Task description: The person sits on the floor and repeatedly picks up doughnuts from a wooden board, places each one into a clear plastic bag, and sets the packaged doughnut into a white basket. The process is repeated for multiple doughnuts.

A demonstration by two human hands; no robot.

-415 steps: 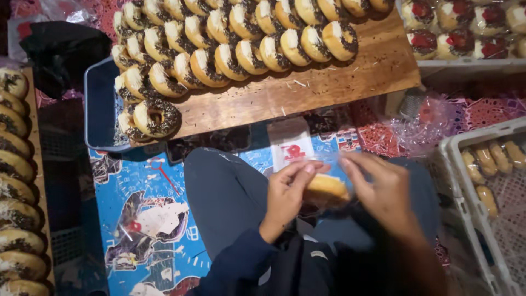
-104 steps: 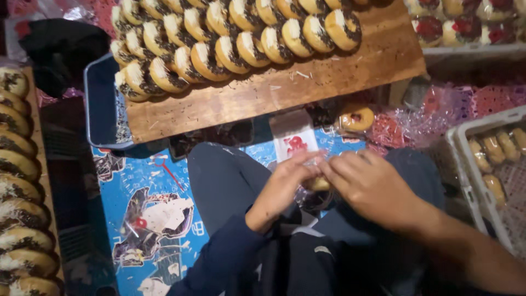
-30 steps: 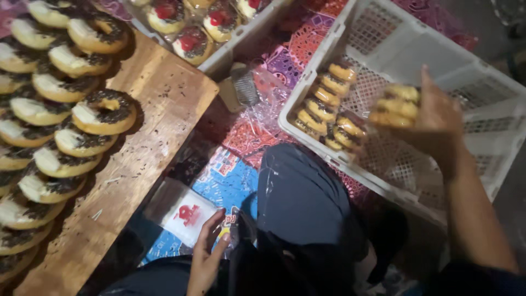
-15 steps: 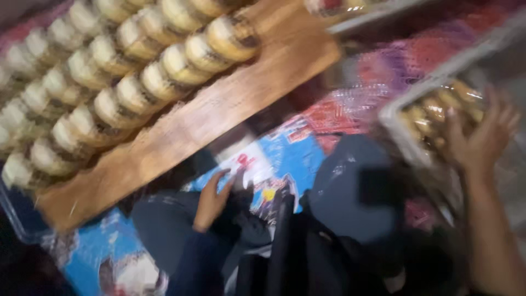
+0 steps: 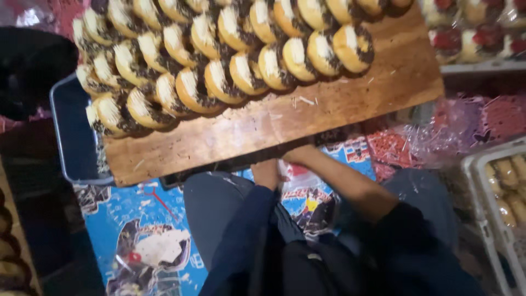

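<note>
My left hand (image 5: 267,173) and my right hand (image 5: 299,155) meet just below the front edge of a wooden board (image 5: 350,107), over a small pile of clear plastic wrappers (image 5: 298,183) on the floor mat. Their fingers are tucked toward the board's shadow, so I cannot tell whether they grip anything. The board carries several rows of round donuts with chocolate sprinkles (image 5: 219,55), standing on edge. My knees in dark trousers sit on either side of the wrappers.
The board rests on a grey tray (image 5: 66,137). A white crate (image 5: 487,181) at the right holds wrapped donuts. A tray of red-topped donuts (image 5: 471,38) is at the top right. More donuts (image 5: 8,257) line the left edge. A blue printed mat (image 5: 137,225) covers the floor.
My right hand has come back from the white crate, without the wrapped donut, and joined my left hand at the wrappers. The view has swung back over the board.
</note>
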